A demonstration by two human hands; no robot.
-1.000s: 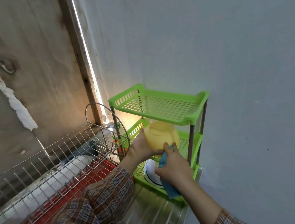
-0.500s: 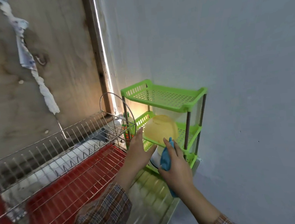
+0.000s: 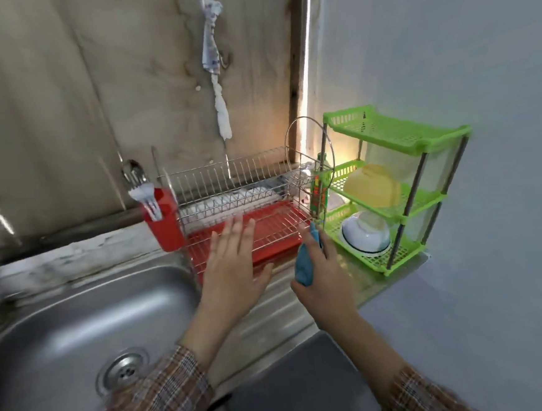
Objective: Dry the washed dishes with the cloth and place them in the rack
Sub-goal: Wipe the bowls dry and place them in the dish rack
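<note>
Holding cloth (image 3: pixel 303 269) in R hand (image 3: pixel 328 285), L hand (image 3: pixel 236 273) flat & empty; next dish prob due.
Person shd keep cloth bunched; rack (image 3: pixel 396 130) just right of R hand.

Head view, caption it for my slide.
Right hand grips the blue cloth beside the green rack holding a yellow bowl; left hand hovers open.

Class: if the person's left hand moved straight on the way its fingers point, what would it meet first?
Probably the wire dish rack, above its red drip tray: the left hand aims its straight fingers at it. Depth is unclear, so its height over the lower wires is uncertain.
</note>
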